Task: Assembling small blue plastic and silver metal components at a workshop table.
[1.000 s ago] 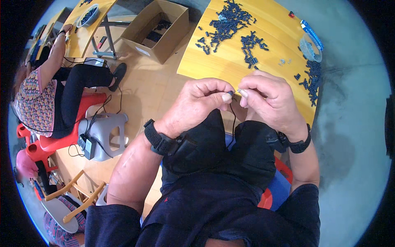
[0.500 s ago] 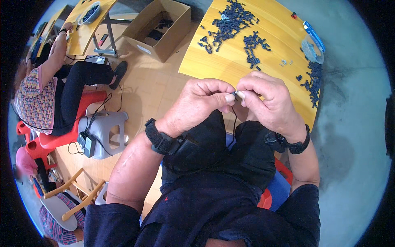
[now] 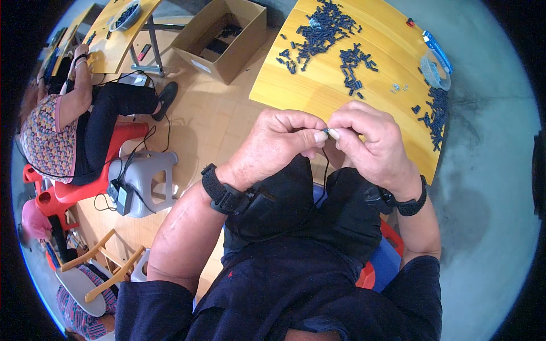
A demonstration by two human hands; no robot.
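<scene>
My left hand (image 3: 278, 139) and my right hand (image 3: 372, 136) meet over my lap, just off the near edge of the yellow table (image 3: 278, 85). Thumb and forefinger of each are pinched on a small dark piece (image 3: 326, 131), mostly covered by the fingertips, so its exact shape cannot be made out. Short black plastic pieces (image 3: 327, 37) lie heaped on the table beyond my hands, with a smaller group (image 3: 351, 68) nearer. Another pile (image 3: 437, 113) runs along the right edge. A few tiny clear bits (image 3: 396, 88) lie between them.
At the table's right edge are a clear plastic tub (image 3: 435, 71) and a blue-and-white tool or tube (image 3: 437, 51). An open cardboard box (image 3: 239, 54) stands on the floor to the left. Further left, a person (image 3: 54, 136) sits at another table, near a grey stool (image 3: 151, 176) with cables.
My fingertips have closed in slightly around the dark piece, which shows less now. On the left, the other person's forearm has drawn back a little from the table.
</scene>
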